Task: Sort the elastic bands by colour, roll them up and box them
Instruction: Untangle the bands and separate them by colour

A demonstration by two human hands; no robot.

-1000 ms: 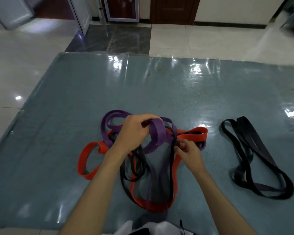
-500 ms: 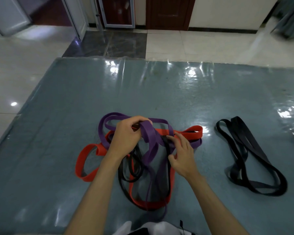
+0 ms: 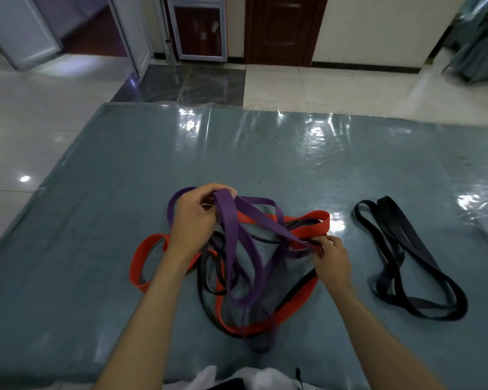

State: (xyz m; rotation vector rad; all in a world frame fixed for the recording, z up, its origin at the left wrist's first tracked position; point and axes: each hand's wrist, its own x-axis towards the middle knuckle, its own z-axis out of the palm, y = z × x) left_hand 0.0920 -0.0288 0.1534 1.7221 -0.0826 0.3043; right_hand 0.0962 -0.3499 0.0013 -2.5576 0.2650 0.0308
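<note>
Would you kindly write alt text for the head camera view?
A person's left hand lifts a purple band from a tangle with red bands and black ones on a grey-blue mat, while the right hand pinches bands at the tangle's right. A pile of black bands lies apart, farther right.

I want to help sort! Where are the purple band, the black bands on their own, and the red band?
purple band (image 3: pixel 227 220): head view, strip below left hand.
black bands (image 3: pixel 400 246): head view, middle crossing.
red band (image 3: pixel 137 263): head view, left loop.
</note>
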